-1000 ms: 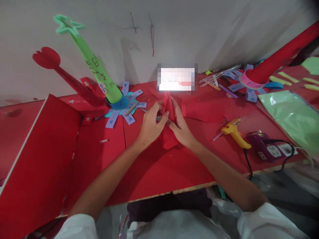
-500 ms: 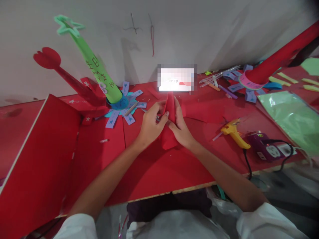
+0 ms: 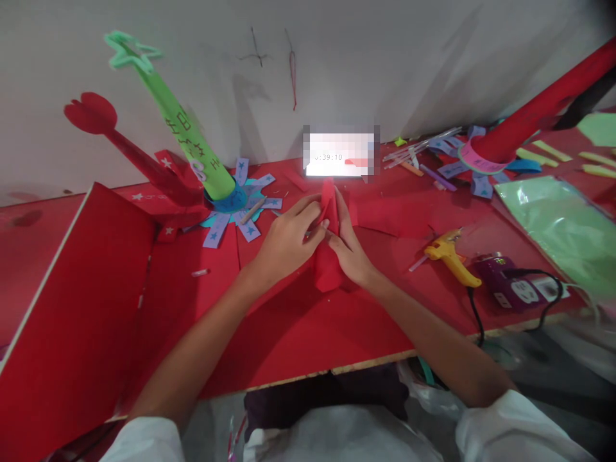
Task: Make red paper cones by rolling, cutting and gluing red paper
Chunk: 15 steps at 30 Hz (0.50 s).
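Note:
A curled sheet of red craft paper is held between both hands over the middle of the table. My left hand grips its left side, fingers bent around the edge and thumb pressed on the front. Something small under the left fingers is mostly hidden. On the right side of the sheet, my right hand is wrapped around it, thumb in front. More red paper lies flat on the table just right of the hands. Behind them a lit phone screen leans near the wall.
A green paper tube with a star top and a red flower-like piece stand left. A red board rises at the left. To the right are a yellow glue gun, a purple box with cords, and a green plastic packet.
My left hand has turned slightly, its fingers moving up over the paper's edge. The lower part of the paper looks more rounded. My right hand stays nearly still.

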Motion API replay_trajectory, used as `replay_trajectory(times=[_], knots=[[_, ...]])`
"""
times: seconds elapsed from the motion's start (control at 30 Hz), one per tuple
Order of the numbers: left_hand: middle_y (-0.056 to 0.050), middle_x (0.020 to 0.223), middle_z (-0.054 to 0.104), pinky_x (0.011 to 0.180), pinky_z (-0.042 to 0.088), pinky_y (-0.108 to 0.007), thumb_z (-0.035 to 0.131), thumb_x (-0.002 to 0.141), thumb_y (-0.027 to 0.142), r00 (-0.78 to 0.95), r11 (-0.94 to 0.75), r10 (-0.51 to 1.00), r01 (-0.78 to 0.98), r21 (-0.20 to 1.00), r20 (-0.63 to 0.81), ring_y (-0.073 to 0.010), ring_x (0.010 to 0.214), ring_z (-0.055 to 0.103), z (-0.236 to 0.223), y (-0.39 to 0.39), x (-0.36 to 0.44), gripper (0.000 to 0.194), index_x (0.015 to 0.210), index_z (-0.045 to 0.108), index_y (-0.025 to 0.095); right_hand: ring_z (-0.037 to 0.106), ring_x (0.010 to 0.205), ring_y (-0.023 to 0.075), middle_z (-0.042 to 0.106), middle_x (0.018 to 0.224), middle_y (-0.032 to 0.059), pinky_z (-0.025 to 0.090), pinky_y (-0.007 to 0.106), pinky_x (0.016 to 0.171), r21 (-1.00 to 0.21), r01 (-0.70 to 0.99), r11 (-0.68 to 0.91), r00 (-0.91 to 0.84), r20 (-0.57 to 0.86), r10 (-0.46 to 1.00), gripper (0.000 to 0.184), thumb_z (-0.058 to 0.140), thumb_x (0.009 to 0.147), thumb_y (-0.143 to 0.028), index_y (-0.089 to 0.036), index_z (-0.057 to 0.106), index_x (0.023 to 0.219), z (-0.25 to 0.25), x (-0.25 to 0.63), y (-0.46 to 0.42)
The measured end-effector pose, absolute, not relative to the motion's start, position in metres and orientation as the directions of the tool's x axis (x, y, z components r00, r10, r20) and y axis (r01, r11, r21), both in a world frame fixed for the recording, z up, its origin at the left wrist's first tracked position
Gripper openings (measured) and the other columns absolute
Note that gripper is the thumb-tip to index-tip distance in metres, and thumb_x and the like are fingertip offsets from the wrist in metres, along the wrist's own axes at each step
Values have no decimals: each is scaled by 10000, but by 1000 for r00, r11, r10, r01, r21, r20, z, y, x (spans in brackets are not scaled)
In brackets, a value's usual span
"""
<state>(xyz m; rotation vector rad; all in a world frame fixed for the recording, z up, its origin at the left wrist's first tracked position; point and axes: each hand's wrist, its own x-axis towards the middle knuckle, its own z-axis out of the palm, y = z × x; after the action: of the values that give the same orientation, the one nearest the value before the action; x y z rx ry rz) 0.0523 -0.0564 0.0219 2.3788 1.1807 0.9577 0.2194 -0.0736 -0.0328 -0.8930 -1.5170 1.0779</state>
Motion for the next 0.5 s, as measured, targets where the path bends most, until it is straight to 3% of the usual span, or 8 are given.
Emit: replay_trajectory(times=[0.13,0.5], knots=[[-121,1345,726,802,549,-331,534,1050,202,448,-608,794,592,529,411,-218,1013,732,24,-60,56,104,960,584,208,138,1728,181,177,1853,-79,177,445,1418,-959,57,278,-189,262,946,795,510,1070,-576,-421,139,1756,-33,220,-73],[-120,1294,748,789,553,-361,528,1034,162,458,-611,791,610,504,405,-229,985,737,26,-66,60,135,934,609,204,269,1699,240,264,1832,-10,260,460,1401,-931,124,344,-223,312,924,844,519,1066,-623,-385,112,1767,-33,224,-71]])
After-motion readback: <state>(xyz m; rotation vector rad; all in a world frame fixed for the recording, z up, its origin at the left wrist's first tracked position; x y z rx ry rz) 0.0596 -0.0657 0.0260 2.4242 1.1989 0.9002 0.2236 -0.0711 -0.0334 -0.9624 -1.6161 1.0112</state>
